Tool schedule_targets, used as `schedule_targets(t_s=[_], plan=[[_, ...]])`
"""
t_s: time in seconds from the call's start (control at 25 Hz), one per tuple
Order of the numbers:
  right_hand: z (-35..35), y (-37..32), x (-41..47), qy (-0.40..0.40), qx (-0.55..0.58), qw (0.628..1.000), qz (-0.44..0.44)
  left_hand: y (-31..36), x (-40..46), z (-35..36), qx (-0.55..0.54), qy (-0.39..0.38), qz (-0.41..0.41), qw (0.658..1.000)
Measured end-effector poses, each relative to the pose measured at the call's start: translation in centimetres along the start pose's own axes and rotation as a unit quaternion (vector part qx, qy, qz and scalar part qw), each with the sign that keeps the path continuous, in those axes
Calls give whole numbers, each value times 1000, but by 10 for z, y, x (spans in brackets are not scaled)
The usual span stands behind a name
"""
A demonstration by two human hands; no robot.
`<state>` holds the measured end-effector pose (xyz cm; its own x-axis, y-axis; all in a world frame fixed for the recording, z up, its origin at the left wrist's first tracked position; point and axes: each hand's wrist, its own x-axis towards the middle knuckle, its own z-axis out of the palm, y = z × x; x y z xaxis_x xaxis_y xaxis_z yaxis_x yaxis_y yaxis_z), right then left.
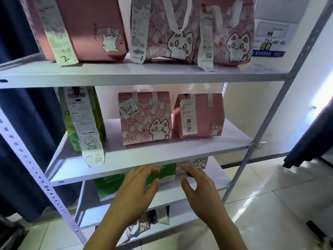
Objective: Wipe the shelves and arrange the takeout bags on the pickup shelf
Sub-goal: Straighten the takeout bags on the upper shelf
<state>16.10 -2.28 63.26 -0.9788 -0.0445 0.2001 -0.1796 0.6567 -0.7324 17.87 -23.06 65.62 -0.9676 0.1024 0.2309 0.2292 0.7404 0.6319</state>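
Two hands open nr green bag; shelf edge hides bag top.

Glossy white shelf boards, perforated metal uprights, seemingly paper bags.

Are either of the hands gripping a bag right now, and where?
Nothing is gripped. The left hand and right hand are open, reaching toward the green paper bag and pink cat-print bag on the lower shelf; fingertip contact cannot be told.

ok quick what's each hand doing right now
Left hand: open, fingers relaxed, holding nothing.
Right hand: open, reaching toward the pink bag, holding nothing.
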Motion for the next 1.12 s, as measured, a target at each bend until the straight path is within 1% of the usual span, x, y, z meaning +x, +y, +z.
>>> schedule_targets(t_s=[0.2, 0.32, 0.44, 0.56, 0.72, 0.84, 0.92, 1.04, 1.12], plan=[[12, -26, -13, -2, 11, 999, -43, -6, -24, -26, 13, 27, 4, 1000], [10, -42, -12, -5, 4, 998, -67, -9, -30, -41, 25, 37, 20, 999], [-11, -69, 9, 1, -2, 996, -92, -2, -19, -64, 43, 55, 44, 997], [-51, -104, 55, 40, 4, 991, -132, 14, 9, -102, 92, 106, 73, 987], [-104, -145, 126, 113, 27, 971, -207, 39, 57, -163, 159, 193, 110, 962], [-134, -160, 186, 144, 50, 966, -210, 52, 97, -202, 176, 260, 118, 942], [-149, -165, 225, 157, 50, 966, -199, 55, 120, -225, 208, 306, 110, 922], [-165, -168, 282, 174, 31, 967, -186, 45, 157, -257, 287, 375, 83, 878], [-170, -168, 312, 193, 29, 964, -179, 30, 178, -271, 307, 389, 38, 868]])
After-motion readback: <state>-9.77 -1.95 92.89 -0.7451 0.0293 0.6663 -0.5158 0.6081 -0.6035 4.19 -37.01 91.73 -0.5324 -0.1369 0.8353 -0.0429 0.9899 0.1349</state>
